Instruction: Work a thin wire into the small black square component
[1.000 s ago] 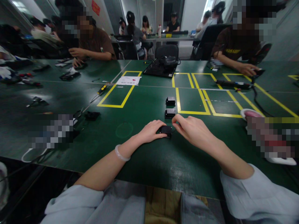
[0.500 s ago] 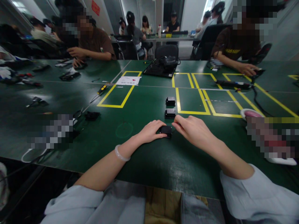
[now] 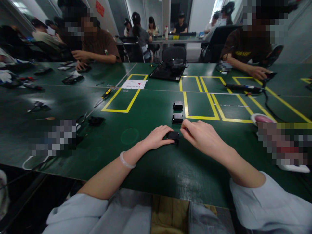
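Note:
My left hand (image 3: 159, 137) grips a small black box-shaped part (image 3: 173, 136) on the green table (image 3: 151, 169), thumb on the near side and fingers on the far side. Just right of that part, my right hand (image 3: 201, 135) is closed in a pinch; whatever sits between its fingertips is too small to make out. Beyond my hands stand two similar black parts, one (image 3: 177, 118) close to my right fingertips and another (image 3: 178, 105) farther back.
Yellow tape outlines (image 3: 202, 117) mark the table. A yellow-black screwdriver (image 3: 106, 93) lies left, near a printed paper sheet (image 3: 134, 84). A black tray (image 3: 164, 73) lies at the back. Co-workers' hands (image 3: 259, 71) work across the table.
My right hand has shifted very slightly, its fingers still pinched beside the black part. My left hand and the black parts stay in place.

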`<act>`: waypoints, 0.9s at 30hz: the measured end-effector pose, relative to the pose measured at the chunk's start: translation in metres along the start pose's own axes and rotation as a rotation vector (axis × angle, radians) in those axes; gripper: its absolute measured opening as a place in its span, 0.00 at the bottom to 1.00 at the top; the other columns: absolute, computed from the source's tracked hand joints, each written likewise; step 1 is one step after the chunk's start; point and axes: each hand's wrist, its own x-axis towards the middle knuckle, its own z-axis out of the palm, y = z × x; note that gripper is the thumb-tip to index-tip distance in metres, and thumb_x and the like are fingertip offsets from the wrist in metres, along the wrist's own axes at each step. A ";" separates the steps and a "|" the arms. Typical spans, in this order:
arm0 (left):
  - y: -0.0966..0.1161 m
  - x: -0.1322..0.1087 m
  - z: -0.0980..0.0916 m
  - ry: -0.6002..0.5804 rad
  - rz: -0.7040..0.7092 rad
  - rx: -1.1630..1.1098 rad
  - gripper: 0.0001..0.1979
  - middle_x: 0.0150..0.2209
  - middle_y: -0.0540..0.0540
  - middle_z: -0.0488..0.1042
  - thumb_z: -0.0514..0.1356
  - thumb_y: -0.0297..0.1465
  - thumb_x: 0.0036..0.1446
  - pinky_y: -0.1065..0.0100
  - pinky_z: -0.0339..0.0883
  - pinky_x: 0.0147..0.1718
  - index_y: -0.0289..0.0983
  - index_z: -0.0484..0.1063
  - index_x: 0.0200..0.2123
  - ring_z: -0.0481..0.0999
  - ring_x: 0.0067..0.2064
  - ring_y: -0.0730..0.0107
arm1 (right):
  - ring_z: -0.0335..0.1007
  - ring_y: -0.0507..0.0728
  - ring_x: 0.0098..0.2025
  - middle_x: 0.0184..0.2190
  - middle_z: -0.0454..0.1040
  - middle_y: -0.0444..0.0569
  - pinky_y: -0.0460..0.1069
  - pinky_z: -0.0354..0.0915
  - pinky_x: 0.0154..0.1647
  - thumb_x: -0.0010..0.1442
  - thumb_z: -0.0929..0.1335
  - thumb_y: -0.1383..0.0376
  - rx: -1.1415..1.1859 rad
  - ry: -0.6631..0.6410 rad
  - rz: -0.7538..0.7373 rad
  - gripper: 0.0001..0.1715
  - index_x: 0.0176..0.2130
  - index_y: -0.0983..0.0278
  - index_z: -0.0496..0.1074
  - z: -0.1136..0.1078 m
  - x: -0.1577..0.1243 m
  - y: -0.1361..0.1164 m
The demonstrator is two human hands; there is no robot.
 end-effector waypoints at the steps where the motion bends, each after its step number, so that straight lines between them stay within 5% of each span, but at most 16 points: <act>1: 0.000 0.000 0.000 -0.002 0.000 -0.003 0.21 0.48 0.44 0.71 0.58 0.47 0.61 0.59 0.64 0.46 0.41 0.66 0.52 0.70 0.48 0.58 | 0.68 0.56 0.29 0.29 0.76 0.48 0.49 0.52 0.31 0.68 0.57 0.61 -0.010 -0.003 0.004 0.13 0.39 0.63 0.66 0.001 0.000 0.000; 11: 0.001 0.000 0.001 0.009 -0.008 0.004 0.19 0.47 0.44 0.71 0.59 0.46 0.61 0.60 0.64 0.47 0.40 0.67 0.49 0.69 0.47 0.59 | 0.70 0.56 0.30 0.30 0.76 0.48 0.48 0.52 0.31 0.66 0.58 0.65 0.018 -0.001 -0.008 0.11 0.45 0.64 0.65 0.003 -0.001 0.004; 21: 0.002 0.000 0.003 0.016 -0.024 0.013 0.20 0.47 0.44 0.71 0.59 0.45 0.60 0.59 0.64 0.47 0.41 0.66 0.51 0.70 0.47 0.58 | 0.68 0.56 0.28 0.27 0.75 0.48 0.48 0.51 0.29 0.68 0.58 0.60 -0.016 -0.006 0.015 0.12 0.38 0.62 0.66 0.002 0.000 0.003; 27: 0.002 0.000 0.001 0.008 -0.017 0.011 0.19 0.49 0.44 0.71 0.59 0.45 0.61 0.59 0.64 0.48 0.41 0.67 0.50 0.70 0.48 0.58 | 0.70 0.56 0.30 0.30 0.76 0.48 0.48 0.52 0.29 0.66 0.58 0.65 0.032 -0.007 0.002 0.11 0.45 0.63 0.64 0.003 -0.001 0.005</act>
